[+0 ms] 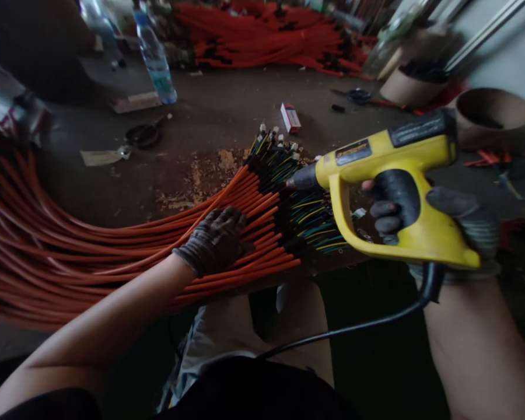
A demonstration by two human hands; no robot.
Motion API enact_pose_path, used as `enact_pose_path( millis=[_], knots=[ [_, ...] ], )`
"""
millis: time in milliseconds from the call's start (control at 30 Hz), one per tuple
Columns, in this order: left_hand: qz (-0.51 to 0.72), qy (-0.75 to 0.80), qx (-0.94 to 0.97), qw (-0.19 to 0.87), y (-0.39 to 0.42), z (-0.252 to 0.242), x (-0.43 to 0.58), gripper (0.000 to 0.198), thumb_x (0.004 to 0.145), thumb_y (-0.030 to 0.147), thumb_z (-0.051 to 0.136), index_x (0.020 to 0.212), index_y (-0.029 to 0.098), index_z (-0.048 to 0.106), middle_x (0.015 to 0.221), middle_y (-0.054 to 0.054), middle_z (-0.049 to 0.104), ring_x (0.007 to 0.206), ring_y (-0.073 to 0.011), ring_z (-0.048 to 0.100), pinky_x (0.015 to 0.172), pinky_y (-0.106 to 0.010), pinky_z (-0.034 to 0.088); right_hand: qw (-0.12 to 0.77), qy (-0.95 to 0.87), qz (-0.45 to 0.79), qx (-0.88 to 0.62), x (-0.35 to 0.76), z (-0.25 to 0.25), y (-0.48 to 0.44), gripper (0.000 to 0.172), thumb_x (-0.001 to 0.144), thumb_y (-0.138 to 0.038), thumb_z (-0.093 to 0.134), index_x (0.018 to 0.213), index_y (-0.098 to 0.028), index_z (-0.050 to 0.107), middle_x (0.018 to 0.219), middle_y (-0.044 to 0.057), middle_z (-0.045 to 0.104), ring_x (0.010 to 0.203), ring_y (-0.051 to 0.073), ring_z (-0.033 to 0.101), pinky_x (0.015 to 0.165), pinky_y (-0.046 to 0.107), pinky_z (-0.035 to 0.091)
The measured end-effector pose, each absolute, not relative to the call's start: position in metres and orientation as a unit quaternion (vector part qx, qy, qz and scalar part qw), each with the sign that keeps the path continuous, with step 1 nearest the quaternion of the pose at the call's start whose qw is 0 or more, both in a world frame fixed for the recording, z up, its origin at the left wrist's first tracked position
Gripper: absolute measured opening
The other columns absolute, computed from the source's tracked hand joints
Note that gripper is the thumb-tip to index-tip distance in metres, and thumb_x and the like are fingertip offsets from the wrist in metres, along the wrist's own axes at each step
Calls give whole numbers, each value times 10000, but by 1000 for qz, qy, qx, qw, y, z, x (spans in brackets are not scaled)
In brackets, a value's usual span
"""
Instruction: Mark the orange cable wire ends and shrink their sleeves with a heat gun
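The right hand [461, 220], in a dark glove, is clamped around the black handle of a yellow heat gun [376, 158], fingers curled through the guard and the wrist held level. The gun's dark nozzle points left and sits just above the black sleeved ends of the cable bundle. A black cord [345, 329] leaves the base of the handle and sweeps down and left across the person's lap.

The left hand [216, 239], also gloved, lies flat with fingers spread, not gripping, pressing down on a fan of orange cables [114, 245]. The forearm is bare and reaches in from the lower left. The cables run from a thick sheaf at the left edge to the middle of the head view, where they end in thin coloured wires [300, 201], yellow, green and blue, some tipped with small white connectors.

The bundle rests on a dark, scuffed work surface [227, 99] with a worn, flaked patch near the wire ends. Farther back stand a clear water bottle [155, 58] and a small red and white box [291, 116], well apart from the hands. A heap of red cables [266, 35] lies at the far edge, and a cardboard tube [492, 114] sits at the right. The room is dim.
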State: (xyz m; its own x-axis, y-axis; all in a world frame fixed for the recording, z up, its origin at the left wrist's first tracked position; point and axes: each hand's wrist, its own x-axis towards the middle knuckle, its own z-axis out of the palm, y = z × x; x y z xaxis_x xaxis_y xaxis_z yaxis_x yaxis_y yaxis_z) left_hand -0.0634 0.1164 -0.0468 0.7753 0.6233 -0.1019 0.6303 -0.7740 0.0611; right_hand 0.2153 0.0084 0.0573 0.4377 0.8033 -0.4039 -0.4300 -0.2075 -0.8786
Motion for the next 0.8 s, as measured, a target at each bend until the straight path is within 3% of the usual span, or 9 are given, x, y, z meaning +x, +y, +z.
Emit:
enact_pose_path(
  millis=[67, 167, 233, 333, 400, 500, 633, 800],
  knots=[
    [-45, 325, 944, 33, 126, -42, -63, 517, 995, 437, 466, 1405, 141, 572, 1471, -152, 554, 1441, -330, 433, 1212, -524, 323, 611, -174, 505, -585, 218, 57, 14, 497, 447, -303, 801, 930, -216, 728, 1082, 58, 687, 597, 83, 522, 449, 184, 549],
    [-79, 392, 916, -4, 146, -36, -65, 493, 1003, 314, 428, 1451, 127, 513, 1549, -201, 442, 1444, -390, 407, 1123, -576, 413, 597, -160, 488, -616, 219, 58, 22, 436, 453, -315, 763, 882, -260, 705, 1132, 70, 698, 553, 108, 501, 392, 259, 536],
    [-111, 440, 891, -13, 159, -34, -67, 540, 1003, 217, 346, 1526, 89, 388, 1522, -274, 431, 1317, -414, 542, 953, -545, 539, 580, -153, 482, -639, 216, 62, 25, 423, 461, -329, 738, 878, -275, 695, 1099, 75, 710, 531, 129, 505, 380, 307, 533],
    [-132, 446, 885, 6, 173, -33, -69, 562, 998, 154, 233, 1549, 83, 322, 1299, -280, 588, 1007, -360, 707, 745, -473, 592, 561, -160, 499, -641, 208, 69, 32, 437, 455, -317, 743, 888, -293, 694, 1063, 70, 721, 558, 173, 565, 425, 359, 560],
    [-114, 446, 887, 20, 181, -33, -66, 523, 1015, 223, 259, 1499, 87, 402, 1210, -254, 620, 988, -348, 709, 757, -465, 591, 552, -175, 513, -634, 203, 73, 38, 453, 440, -293, 748, 890, -305, 699, 1043, 59, 727, 565, 183, 582, 442, 365, 569],
    [-99, 447, 888, 45, 194, -35, -55, 510, 1008, 347, 367, 1432, 86, 477, 1233, -239, 612, 1074, -349, 683, 835, -453, 584, 551, -198, 511, -630, 199, 75, 48, 451, 433, -266, 741, 881, -301, 710, 1017, 52, 733, 548, 176, 585, 435, 351, 570],
    [-105, 433, 894, 36, 209, -43, -41, 533, 997, 208, 282, 1504, 74, 376, 1198, -235, 640, 1005, -334, 708, 810, -455, 582, 570, -201, 483, -634, 201, 70, 55, 413, 430, -245, 727, 842, -274, 721, 936, 66, 737, 588, 214, 632, 456, 369, 590],
    [-102, 412, 905, 19, 212, -49, -42, 521, 985, 149, 241, 1462, 64, 432, 1159, -241, 657, 961, -337, 717, 751, -452, 583, 568, -176, 481, -645, 210, 66, 57, 361, 444, -238, 711, 802, -285, 716, 881, 58, 747, 593, 253, 659, 489, 437, 612]
  ],
)
